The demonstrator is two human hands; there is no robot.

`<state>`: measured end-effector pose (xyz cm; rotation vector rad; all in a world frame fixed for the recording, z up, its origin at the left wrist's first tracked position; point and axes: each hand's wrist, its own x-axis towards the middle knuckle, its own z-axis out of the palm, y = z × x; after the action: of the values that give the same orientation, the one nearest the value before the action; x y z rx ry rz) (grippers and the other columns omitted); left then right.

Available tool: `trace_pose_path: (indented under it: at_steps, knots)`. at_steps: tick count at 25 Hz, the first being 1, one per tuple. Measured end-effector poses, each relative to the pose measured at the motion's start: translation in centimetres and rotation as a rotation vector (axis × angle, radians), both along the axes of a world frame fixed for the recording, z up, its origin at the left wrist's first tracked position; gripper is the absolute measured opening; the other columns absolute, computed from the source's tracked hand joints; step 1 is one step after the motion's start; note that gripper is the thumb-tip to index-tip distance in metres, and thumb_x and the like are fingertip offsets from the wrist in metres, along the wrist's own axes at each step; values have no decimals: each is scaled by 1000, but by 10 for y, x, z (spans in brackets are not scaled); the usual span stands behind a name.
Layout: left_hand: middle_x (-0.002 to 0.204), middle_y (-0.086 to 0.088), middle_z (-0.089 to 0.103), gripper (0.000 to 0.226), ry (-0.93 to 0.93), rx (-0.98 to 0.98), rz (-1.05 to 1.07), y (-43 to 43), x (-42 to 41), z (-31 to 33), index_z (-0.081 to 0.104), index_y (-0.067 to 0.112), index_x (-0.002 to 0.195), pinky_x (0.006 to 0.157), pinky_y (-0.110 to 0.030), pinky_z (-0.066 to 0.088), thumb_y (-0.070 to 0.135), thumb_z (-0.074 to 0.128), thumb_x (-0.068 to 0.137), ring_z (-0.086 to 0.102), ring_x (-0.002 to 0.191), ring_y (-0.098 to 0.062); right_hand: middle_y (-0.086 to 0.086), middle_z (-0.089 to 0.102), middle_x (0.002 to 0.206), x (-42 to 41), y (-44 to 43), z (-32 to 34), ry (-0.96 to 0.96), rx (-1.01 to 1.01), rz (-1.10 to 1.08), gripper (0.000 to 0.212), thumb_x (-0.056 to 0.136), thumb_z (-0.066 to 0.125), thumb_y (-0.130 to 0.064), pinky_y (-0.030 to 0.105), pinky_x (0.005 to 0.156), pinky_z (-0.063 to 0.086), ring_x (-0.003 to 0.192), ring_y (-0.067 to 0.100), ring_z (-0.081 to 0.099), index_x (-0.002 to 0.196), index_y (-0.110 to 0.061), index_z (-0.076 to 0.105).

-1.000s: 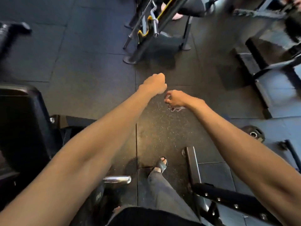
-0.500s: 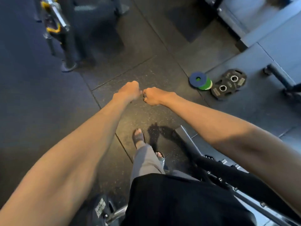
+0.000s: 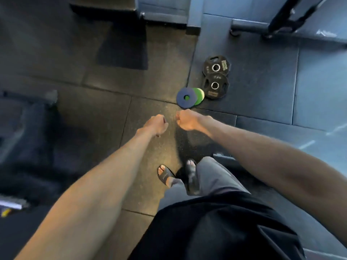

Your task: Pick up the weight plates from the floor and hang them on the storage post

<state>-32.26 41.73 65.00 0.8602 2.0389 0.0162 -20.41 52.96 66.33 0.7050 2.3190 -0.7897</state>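
Two black plates [image 3: 215,77] bear white, unreadable lettering.

Ahead of you on the floor [image 3: 93,113] lie four weight plates in a cluster. The two small discs [image 3: 189,97] overlap, the left one on top of the right one. Just to their right sit two larger plates [image 3: 215,77], one behind the other, touching. Your left hand [image 3: 156,125] and right hand [image 3: 185,120] hang side by side, just before the discs. Your feet [image 3: 178,175] stand nearer, below the hands.

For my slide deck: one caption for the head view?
Both fists, left hand and right hand, hover near blue, green and two black weight plates.
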Motion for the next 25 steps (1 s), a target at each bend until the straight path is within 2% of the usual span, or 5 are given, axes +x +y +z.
trace_pose_path:
  at_steps: [6,11,16,18,25]
  knots:
    - [91,-20,74,26,-1,-76,-272,151,-77,-24,66,5,95,66,-37,60,21,47,99,75,74,-34,22,68,109,-51,123,-44,18,-48,-314,24,97,47,-12,41,81,53,103,38,66,107,0,66]
    - [98,-28,69,21,-82,-99,-362,301,-107,-33,62,-3,103,79,-52,57,13,49,99,69,80,-41,24,67,116,-80,236,-61,55,-57,-527,26,95,49,-10,38,82,48,108,38,65,112,3,64]
    - [102,-23,71,19,-70,-80,-612,434,-127,-38,61,6,102,80,-47,59,20,50,98,71,91,-37,24,65,124,-96,325,-73,45,-44,-763,30,95,49,-13,42,91,51,115,40,63,120,-2,60]
    - [96,-20,72,14,-61,-108,-732,475,-136,-50,59,9,94,75,-46,61,21,50,96,72,82,-34,23,65,124,-100,354,-83,13,-85,-848,31,94,48,-13,42,89,52,114,41,62,121,-3,60]
    - [105,-23,71,24,-67,-220,-1131,632,-168,-117,64,2,95,82,-46,58,21,49,94,70,96,-37,25,63,122,-142,475,-136,30,-130,-1289,27,97,43,-13,38,82,47,111,42,62,117,-2,59]
